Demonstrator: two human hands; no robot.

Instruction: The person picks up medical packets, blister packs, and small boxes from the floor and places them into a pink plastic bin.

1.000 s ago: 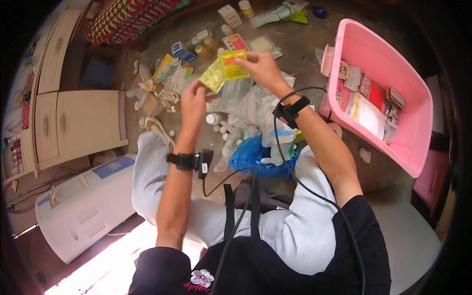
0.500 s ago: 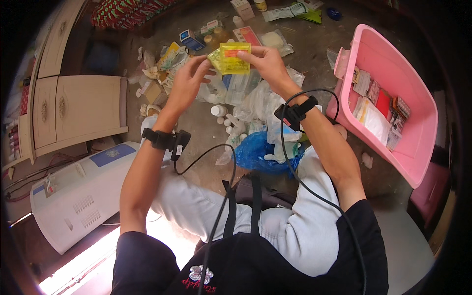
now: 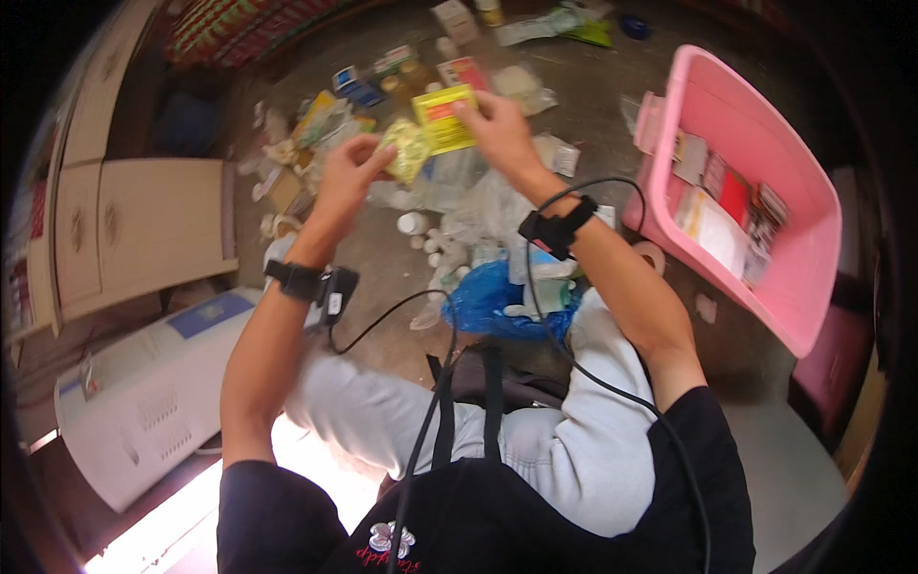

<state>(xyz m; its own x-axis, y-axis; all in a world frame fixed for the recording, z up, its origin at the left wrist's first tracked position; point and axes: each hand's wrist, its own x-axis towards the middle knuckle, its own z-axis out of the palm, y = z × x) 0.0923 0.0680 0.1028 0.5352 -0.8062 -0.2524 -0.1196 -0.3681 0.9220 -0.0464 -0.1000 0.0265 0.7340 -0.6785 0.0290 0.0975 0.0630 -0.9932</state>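
My right hand (image 3: 502,137) pinches a flat yellow sachet (image 3: 448,132) with an orange-red band, thumb on its front. Beside it, my left hand (image 3: 351,177) grips a crumpled, shiny yellow packet (image 3: 405,151) between thumb and fingers. The packet and the sachet's left edge touch or overlap; I cannot tell which. Both are held above a floor strewn with clear plastic bags (image 3: 483,206). Below the hands lie a white bottle (image 3: 412,223) and a blue plastic bag (image 3: 497,301).
A pink plastic tub (image 3: 798,239) at the right holds several packs and boxes. Small boxes, jars and packets, among them a blue box (image 3: 358,86), lie on the floor (image 3: 593,105) beyond my hands. A cream cabinet (image 3: 163,215) and a white appliance (image 3: 153,402) stand at left.
The crumpled yellow packet, mostly behind the sachet before, now shows in my left hand's grip. My right hand has tilted the sachet and shifted slightly left. The whole view has shifted a little.
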